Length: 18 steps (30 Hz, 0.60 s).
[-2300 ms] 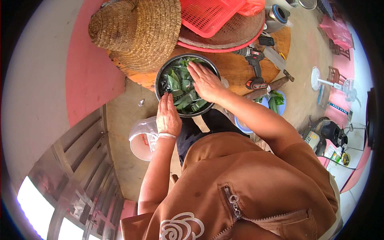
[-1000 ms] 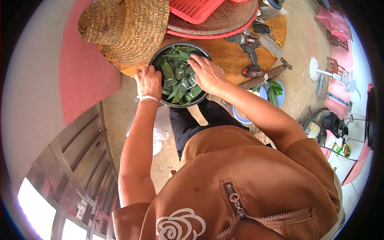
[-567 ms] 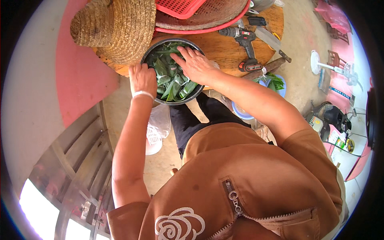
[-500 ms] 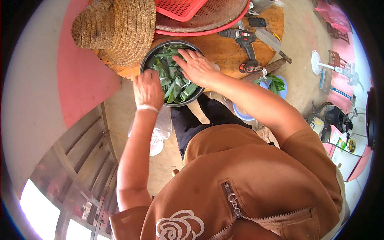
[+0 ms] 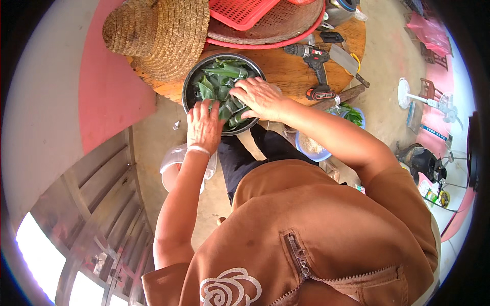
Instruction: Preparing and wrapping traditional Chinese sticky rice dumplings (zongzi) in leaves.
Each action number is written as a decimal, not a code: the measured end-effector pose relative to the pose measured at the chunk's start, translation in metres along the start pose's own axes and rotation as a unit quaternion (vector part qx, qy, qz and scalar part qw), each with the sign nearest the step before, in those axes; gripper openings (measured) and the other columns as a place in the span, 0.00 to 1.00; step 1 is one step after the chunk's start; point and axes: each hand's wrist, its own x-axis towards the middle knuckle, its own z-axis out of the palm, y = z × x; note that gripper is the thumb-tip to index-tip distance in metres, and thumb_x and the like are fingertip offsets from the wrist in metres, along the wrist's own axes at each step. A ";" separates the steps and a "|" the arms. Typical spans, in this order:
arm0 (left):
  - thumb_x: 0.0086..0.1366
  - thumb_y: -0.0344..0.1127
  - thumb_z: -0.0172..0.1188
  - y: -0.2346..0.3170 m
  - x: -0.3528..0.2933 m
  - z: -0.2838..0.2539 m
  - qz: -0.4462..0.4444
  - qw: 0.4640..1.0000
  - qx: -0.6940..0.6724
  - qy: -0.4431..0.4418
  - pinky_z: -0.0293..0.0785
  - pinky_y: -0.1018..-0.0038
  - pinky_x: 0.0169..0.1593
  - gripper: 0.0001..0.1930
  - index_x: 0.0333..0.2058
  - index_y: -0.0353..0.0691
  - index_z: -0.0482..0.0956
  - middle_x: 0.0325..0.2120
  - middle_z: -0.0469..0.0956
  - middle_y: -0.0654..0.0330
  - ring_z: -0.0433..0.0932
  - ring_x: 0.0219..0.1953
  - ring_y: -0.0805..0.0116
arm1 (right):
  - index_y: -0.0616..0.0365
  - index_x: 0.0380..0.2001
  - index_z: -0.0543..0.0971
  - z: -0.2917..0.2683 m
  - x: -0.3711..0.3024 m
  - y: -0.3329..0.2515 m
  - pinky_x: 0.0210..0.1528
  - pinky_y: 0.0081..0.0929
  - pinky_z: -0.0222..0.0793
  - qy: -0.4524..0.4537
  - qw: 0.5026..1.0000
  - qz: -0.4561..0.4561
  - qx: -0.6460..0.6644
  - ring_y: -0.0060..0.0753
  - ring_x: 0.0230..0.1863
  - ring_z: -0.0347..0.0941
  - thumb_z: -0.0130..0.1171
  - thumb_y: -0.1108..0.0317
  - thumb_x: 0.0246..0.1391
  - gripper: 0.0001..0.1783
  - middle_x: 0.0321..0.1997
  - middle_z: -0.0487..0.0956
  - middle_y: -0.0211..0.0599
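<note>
A round dark basin (image 5: 189,81) at the near edge of the wooden table holds broad green leaves (image 5: 220,81), some folded, with shiny wet-looking patches among them. My left hand (image 5: 205,127) reaches over the basin's near left rim. Its fingers are stretched out, their tips resting on the leaves. From the right, my right hand (image 5: 261,98) lies across the rim with its fingers spread over the leaves. I see nothing gripped in either hand; the undersides of the fingers are hidden.
On the wooden table (image 5: 291,69) are a straw hat (image 5: 158,41), a red plastic basket (image 5: 242,13) on a woven tray (image 5: 286,23), a cordless drill (image 5: 317,66) and a broad-bladed knife (image 5: 344,58). Blue basins (image 5: 317,157) and a clear container (image 5: 176,168) stand lower down.
My left hand has opened from a curled grip and moved right, its fingers now flat on the leaves. The right hand has shifted slightly right and down; the head view has shifted a little.
</note>
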 end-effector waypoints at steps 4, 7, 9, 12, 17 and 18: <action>0.56 0.32 0.63 -0.012 0.006 0.017 -0.007 0.998 -0.055 -0.021 0.71 0.54 0.47 0.16 0.42 0.42 0.69 0.36 0.78 0.51 0.76 0.45 0.49 | 0.60 0.31 0.73 0.008 -0.002 0.001 0.42 0.43 0.72 -0.046 0.998 -0.042 0.026 0.50 0.41 0.74 0.70 0.62 0.41 0.19 0.35 0.74 0.45; 0.57 0.29 0.60 -0.008 0.023 0.021 -0.061 0.996 0.015 -0.070 0.77 0.61 0.43 0.11 0.37 0.42 0.68 0.32 0.78 0.52 0.80 0.40 0.53 | 0.61 0.33 0.76 0.020 0.006 -0.003 0.44 0.41 0.74 -0.076 0.997 -0.013 -0.001 0.48 0.43 0.76 0.68 0.64 0.42 0.16 0.36 0.76 0.46; 0.58 0.27 0.59 -0.014 0.024 0.025 -0.044 0.998 0.011 -0.046 0.78 0.62 0.41 0.10 0.36 0.42 0.68 0.33 0.78 0.51 0.81 0.39 0.53 | 0.61 0.32 0.77 0.020 0.006 -0.009 0.45 0.40 0.73 -0.064 0.998 -0.011 -0.009 0.47 0.44 0.76 0.68 0.64 0.42 0.16 0.35 0.76 0.45; 0.57 0.28 0.59 -0.007 0.016 0.024 -0.048 0.997 0.046 -0.049 0.77 0.61 0.43 0.10 0.37 0.42 0.69 0.32 0.79 0.53 0.81 0.40 0.53 | 0.61 0.32 0.77 0.015 0.000 -0.012 0.46 0.38 0.73 -0.058 0.998 -0.002 -0.023 0.46 0.43 0.76 0.69 0.64 0.41 0.16 0.34 0.77 0.44; 0.56 0.45 0.64 0.032 0.008 -0.004 -0.082 0.997 0.004 -0.012 0.55 0.55 0.65 0.32 0.56 0.38 0.64 0.57 0.63 0.46 0.59 0.64 0.48 | 0.61 0.41 0.76 -0.016 0.005 -0.010 0.54 0.37 0.68 0.053 0.994 0.093 -0.008 0.44 0.51 0.72 0.53 0.66 0.55 0.13 0.47 0.75 0.45; 0.55 0.50 0.66 0.035 0.008 -0.001 -0.075 0.993 0.007 0.087 0.47 0.52 0.68 0.42 0.63 0.36 0.59 0.64 0.55 0.44 0.49 0.69 0.45 | 0.63 0.51 0.72 -0.007 0.007 -0.006 0.60 0.39 0.64 0.118 0.990 0.080 -0.019 0.47 0.59 0.67 0.45 0.68 0.58 0.19 0.58 0.70 0.50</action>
